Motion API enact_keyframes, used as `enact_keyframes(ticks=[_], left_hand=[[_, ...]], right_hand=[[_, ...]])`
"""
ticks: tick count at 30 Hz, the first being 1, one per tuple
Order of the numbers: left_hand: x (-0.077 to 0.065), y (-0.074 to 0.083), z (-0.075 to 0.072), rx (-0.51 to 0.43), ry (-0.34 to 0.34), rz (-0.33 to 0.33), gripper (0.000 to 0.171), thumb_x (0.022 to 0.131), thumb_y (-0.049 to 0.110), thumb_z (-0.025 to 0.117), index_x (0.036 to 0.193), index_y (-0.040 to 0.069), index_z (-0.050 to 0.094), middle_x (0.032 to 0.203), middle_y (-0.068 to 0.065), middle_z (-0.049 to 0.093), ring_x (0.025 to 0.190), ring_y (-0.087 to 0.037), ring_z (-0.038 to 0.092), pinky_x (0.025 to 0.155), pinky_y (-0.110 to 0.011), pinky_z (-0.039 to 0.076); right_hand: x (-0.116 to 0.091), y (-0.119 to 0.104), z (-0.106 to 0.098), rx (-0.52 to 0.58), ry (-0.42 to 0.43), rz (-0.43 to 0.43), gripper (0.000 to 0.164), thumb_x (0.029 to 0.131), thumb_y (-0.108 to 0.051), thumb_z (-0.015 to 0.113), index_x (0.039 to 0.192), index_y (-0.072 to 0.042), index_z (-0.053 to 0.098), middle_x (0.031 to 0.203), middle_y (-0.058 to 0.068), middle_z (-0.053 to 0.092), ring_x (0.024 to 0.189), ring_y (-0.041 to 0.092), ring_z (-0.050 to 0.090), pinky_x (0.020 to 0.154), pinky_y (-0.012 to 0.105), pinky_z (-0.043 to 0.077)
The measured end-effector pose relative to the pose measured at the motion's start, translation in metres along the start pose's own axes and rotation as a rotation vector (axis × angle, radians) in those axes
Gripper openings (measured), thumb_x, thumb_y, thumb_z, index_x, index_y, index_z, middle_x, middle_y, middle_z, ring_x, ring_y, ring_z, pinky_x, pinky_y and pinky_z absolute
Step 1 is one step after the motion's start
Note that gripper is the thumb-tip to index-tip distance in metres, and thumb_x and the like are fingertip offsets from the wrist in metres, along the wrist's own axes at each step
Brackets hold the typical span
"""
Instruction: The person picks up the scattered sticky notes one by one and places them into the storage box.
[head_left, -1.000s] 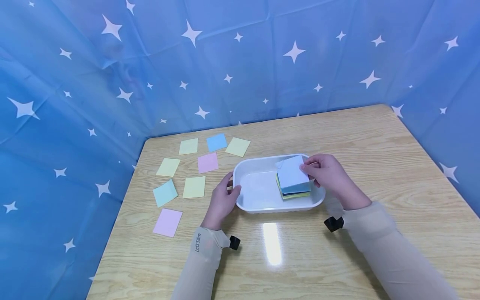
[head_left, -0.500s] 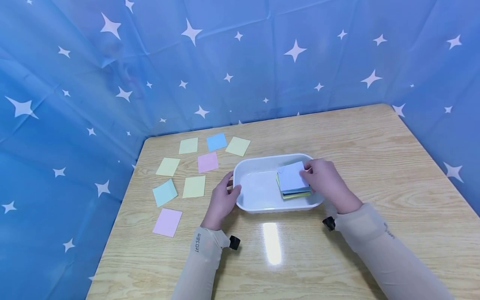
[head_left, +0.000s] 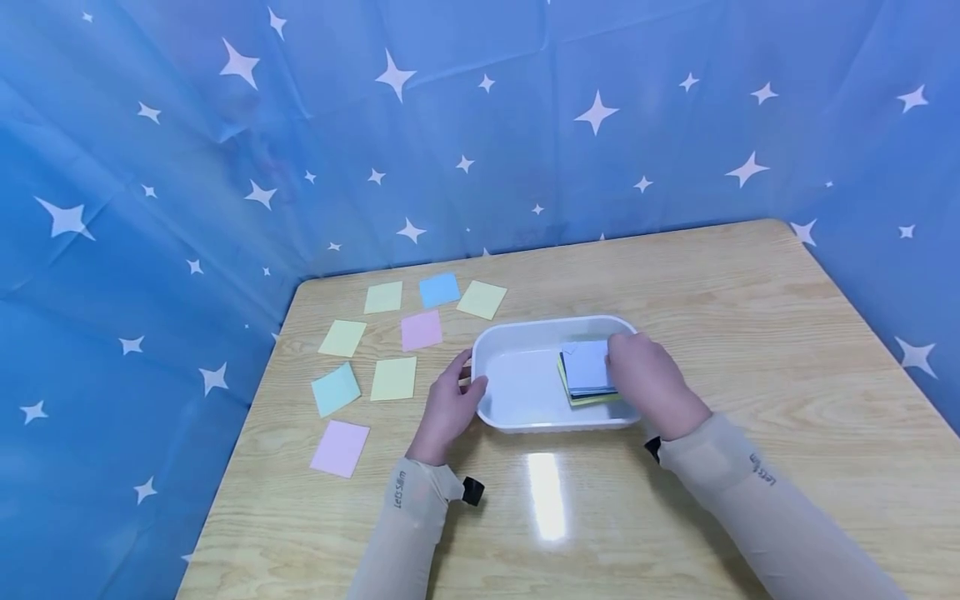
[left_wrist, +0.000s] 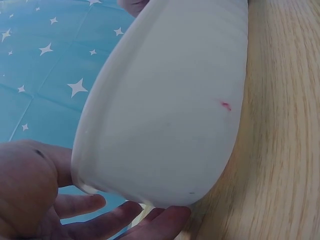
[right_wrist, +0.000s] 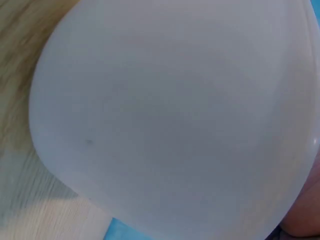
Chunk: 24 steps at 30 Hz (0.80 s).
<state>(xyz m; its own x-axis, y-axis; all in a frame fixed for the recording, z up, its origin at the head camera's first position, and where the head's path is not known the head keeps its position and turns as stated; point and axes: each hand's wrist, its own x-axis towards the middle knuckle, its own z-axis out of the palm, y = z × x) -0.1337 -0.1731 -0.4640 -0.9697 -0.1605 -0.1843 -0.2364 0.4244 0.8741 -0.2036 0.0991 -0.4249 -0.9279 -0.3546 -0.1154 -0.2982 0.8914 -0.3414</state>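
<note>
A white plastic tray (head_left: 517,423) stands on the table, its outer wall (left_wrist: 165,100) filling much of the left wrist view. My left hand (head_left: 447,411) grips its left end, thumb at the rim and fingers around the corner. Inside, toward the right, lies a stack of square paper notes (head_left: 585,364), blue on top with yellow-green edges below. Over the stack's right edge and the tray's right end is my right hand (head_left: 648,379); its fingertips are hidden. In the right wrist view the tray's wall (right_wrist: 165,115) blocks nearly everything.
Several loose square notes lie left of the tray, among them a pink note (head_left: 422,331), a blue note (head_left: 439,289), a light blue note (head_left: 336,389) and a lilac note (head_left: 340,448). Behind the wooden table (head_left: 735,283) hangs a blue star curtain (head_left: 525,125).
My right hand has let the lifted top paper come down flat on the stack, then turned and moved lower over its right edge. The left hand keeps its hold on the tray.
</note>
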Motion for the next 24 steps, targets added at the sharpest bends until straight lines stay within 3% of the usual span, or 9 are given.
enact_keyframes(ticks=[5,10,17,24], left_hand=[[-0.001,-0.001,0.002,0.004,0.007,-0.005,0.056,0.104,0.021,0.059,0.157,0.017,0.042,0.138,-0.019,0.060,0.117,-0.035,0.068,0.084,-0.039,0.065],[-0.002,-0.001,0.002,0.013,0.013,-0.017,0.055,0.104,0.022,0.059,0.156,0.019,0.043,0.139,-0.018,0.061,0.117,-0.034,0.068,0.084,-0.039,0.064],[-0.002,-0.001,0.001,0.005,0.008,-0.018,0.055,0.104,0.022,0.058,0.157,0.019,0.042,0.139,-0.018,0.060,0.118,-0.034,0.067,0.084,-0.038,0.064],[-0.001,0.000,0.001,0.014,0.012,-0.011,0.055,0.104,0.021,0.058,0.157,0.019,0.042,0.138,-0.019,0.061,0.117,-0.034,0.068,0.085,-0.038,0.064]], right_hand=[[-0.003,-0.001,0.005,-0.068,0.046,-0.021,0.015,0.099,0.000,0.054,0.098,0.008,0.066,0.082,0.021,0.069,0.061,0.024,0.059,0.050,0.038,0.054],[-0.005,0.002,0.005,-0.039,0.062,-0.016,0.016,0.099,-0.005,0.057,0.101,0.007,0.067,0.084,0.022,0.070,0.062,0.026,0.060,0.050,0.040,0.052],[-0.009,0.015,0.000,0.209,0.073,0.018,0.032,0.101,-0.013,0.060,0.126,0.008,0.064,0.101,0.024,0.072,0.083,0.028,0.066,0.071,0.043,0.059],[-0.015,0.035,-0.006,0.377,0.084,0.054,0.042,0.100,-0.016,0.063,0.135,0.006,0.055,0.101,0.020,0.062,0.083,0.029,0.056,0.063,0.031,0.050]])
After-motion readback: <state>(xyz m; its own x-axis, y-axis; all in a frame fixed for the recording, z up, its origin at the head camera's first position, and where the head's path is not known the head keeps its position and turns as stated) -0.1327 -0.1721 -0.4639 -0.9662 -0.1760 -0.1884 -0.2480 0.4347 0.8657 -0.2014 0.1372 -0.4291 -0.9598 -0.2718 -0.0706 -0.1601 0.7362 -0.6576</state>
